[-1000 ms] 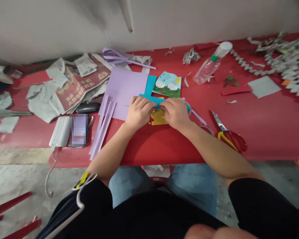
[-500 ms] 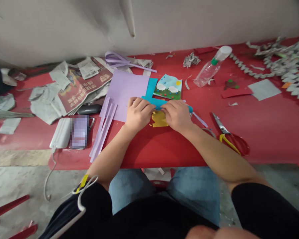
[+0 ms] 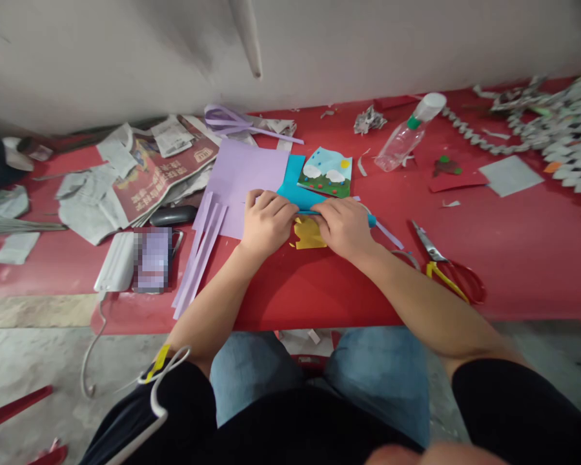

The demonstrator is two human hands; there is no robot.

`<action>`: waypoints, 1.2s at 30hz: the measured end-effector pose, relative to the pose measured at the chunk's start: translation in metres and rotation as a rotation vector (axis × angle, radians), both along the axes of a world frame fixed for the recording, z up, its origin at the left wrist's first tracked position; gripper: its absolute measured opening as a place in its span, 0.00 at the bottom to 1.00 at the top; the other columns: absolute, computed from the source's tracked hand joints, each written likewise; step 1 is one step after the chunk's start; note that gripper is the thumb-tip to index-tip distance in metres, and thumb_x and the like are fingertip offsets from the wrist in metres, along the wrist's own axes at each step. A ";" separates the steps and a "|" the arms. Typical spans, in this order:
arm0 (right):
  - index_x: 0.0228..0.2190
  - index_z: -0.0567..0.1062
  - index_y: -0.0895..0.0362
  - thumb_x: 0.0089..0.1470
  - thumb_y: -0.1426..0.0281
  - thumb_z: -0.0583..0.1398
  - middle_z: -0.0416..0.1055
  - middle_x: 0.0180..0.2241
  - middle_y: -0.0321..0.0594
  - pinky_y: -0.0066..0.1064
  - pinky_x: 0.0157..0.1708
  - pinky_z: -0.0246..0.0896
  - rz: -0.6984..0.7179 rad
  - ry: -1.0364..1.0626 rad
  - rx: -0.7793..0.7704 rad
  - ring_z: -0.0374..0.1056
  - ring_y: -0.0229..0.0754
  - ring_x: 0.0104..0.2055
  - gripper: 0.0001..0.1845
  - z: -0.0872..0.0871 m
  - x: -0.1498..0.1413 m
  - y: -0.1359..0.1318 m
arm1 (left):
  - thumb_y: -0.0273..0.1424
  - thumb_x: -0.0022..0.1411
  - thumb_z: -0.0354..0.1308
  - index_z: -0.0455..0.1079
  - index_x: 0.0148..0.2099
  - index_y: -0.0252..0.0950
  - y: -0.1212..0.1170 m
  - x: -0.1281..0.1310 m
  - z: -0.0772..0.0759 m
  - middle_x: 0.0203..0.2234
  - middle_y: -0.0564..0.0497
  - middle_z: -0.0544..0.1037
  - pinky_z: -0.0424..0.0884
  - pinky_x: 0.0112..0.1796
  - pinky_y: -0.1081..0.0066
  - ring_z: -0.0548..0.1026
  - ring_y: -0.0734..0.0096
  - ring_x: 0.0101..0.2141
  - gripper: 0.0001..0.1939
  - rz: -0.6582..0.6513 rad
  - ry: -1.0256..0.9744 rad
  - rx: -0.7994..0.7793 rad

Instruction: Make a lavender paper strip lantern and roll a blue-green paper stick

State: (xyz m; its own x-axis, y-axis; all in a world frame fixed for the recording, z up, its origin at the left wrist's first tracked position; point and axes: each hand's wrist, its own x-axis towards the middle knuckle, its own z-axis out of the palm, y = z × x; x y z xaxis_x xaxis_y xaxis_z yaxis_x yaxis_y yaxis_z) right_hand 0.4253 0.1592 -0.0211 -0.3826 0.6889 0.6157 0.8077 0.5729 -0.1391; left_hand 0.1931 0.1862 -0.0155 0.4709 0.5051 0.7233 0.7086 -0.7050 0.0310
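A sheet of blue paper lies in the middle, its near edge turned up in a narrow fold or roll. My left hand has its fingers curled over the left part of that edge. On the right part, my right hand grips the same edge with bent fingers, and a blue end sticks out past it. Both thumbs are largely hidden. Under the blue paper's left side is a purple sheet. A small landscape picture rests on its far right part. Yellow paper shows between my wrists.
Scissors lie to the right, below a clear bottle. Purple strips, a phone and a white power bank with a cable are left. Newspaper covers the back left; folded paper chains fill the back right.
The blue band that stood up between my hands has turned down, so more flat blue paper shows behind my fingers. Both hands remain almost in place; the view has shifted slightly.
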 end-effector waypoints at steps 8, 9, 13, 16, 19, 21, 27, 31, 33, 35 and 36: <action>0.45 0.84 0.55 0.74 0.70 0.58 0.85 0.42 0.43 0.44 0.42 0.58 0.028 0.018 -0.027 0.77 0.51 0.44 0.14 0.001 0.005 0.000 | 0.32 0.76 0.62 0.80 0.46 0.45 -0.002 0.000 0.004 0.37 0.50 0.86 0.67 0.49 0.51 0.78 0.58 0.40 0.05 0.006 -0.020 -0.027; 0.45 0.85 0.55 0.75 0.69 0.57 0.85 0.42 0.43 0.44 0.42 0.58 0.024 0.016 -0.022 0.77 0.51 0.43 0.14 0.001 0.006 0.000 | 0.31 0.76 0.62 0.80 0.47 0.45 -0.003 0.000 0.005 0.38 0.51 0.86 0.67 0.48 0.52 0.77 0.59 0.40 0.05 -0.002 -0.034 -0.015; 0.44 0.85 0.56 0.75 0.68 0.57 0.85 0.42 0.43 0.44 0.41 0.60 0.009 0.006 -0.023 0.78 0.51 0.42 0.15 0.001 0.004 0.001 | 0.27 0.76 0.61 0.79 0.46 0.47 -0.003 -0.001 0.007 0.36 0.53 0.86 0.67 0.48 0.53 0.78 0.60 0.39 0.08 -0.049 -0.046 0.070; 0.45 0.85 0.57 0.75 0.68 0.58 0.85 0.42 0.44 0.43 0.41 0.61 0.011 0.007 -0.019 0.79 0.51 0.42 0.14 0.000 0.002 0.000 | 0.27 0.75 0.62 0.78 0.47 0.47 -0.002 -0.003 0.008 0.38 0.53 0.87 0.66 0.49 0.51 0.78 0.58 0.42 0.07 -0.048 -0.031 0.066; 0.45 0.85 0.59 0.75 0.68 0.58 0.85 0.42 0.45 0.43 0.42 0.62 0.022 0.017 0.002 0.79 0.51 0.41 0.15 -0.001 0.002 0.000 | 0.29 0.75 0.63 0.78 0.46 0.47 -0.001 -0.005 0.008 0.38 0.54 0.88 0.65 0.50 0.50 0.78 0.57 0.43 0.06 -0.016 0.011 0.058; 0.47 0.85 0.58 0.76 0.66 0.58 0.85 0.42 0.45 0.43 0.42 0.62 0.018 0.027 -0.011 0.79 0.51 0.42 0.15 -0.001 0.002 0.000 | 0.30 0.76 0.63 0.78 0.45 0.46 0.000 -0.005 0.008 0.37 0.52 0.87 0.65 0.50 0.50 0.78 0.56 0.43 0.05 0.002 0.035 0.053; 0.44 0.84 0.57 0.77 0.68 0.56 0.86 0.42 0.46 0.43 0.42 0.61 -0.019 -0.003 -0.088 0.79 0.52 0.43 0.17 0.001 0.001 0.001 | 0.31 0.77 0.62 0.77 0.46 0.43 0.002 -0.002 0.006 0.35 0.54 0.86 0.68 0.52 0.55 0.79 0.62 0.40 0.03 -0.036 0.039 0.066; 0.46 0.84 0.57 0.77 0.68 0.56 0.86 0.43 0.46 0.42 0.43 0.61 -0.031 -0.021 -0.117 0.79 0.52 0.43 0.16 0.001 0.001 0.001 | 0.30 0.77 0.63 0.76 0.44 0.42 0.003 -0.002 0.007 0.33 0.55 0.85 0.67 0.52 0.55 0.79 0.63 0.40 0.04 -0.033 0.046 0.111; 0.48 0.84 0.57 0.77 0.67 0.57 0.86 0.44 0.45 0.42 0.43 0.62 -0.022 -0.018 -0.111 0.79 0.52 0.44 0.15 0.001 0.001 0.000 | 0.30 0.77 0.62 0.75 0.43 0.41 0.003 -0.003 0.008 0.32 0.54 0.85 0.67 0.52 0.55 0.79 0.63 0.39 0.05 -0.008 0.052 0.110; 0.47 0.83 0.57 0.77 0.68 0.57 0.86 0.43 0.45 0.43 0.43 0.62 -0.020 -0.024 -0.090 0.80 0.52 0.44 0.14 0.000 0.002 0.000 | 0.31 0.78 0.61 0.75 0.42 0.41 0.003 -0.003 0.007 0.32 0.54 0.85 0.67 0.51 0.55 0.79 0.63 0.38 0.07 0.017 0.061 0.093; 0.46 0.83 0.57 0.77 0.69 0.56 0.86 0.43 0.45 0.43 0.42 0.62 -0.022 -0.030 -0.082 0.80 0.52 0.43 0.15 0.000 0.003 0.001 | 0.31 0.79 0.60 0.75 0.42 0.41 0.003 -0.002 0.007 0.32 0.54 0.85 0.67 0.51 0.55 0.79 0.63 0.38 0.08 0.028 0.069 0.081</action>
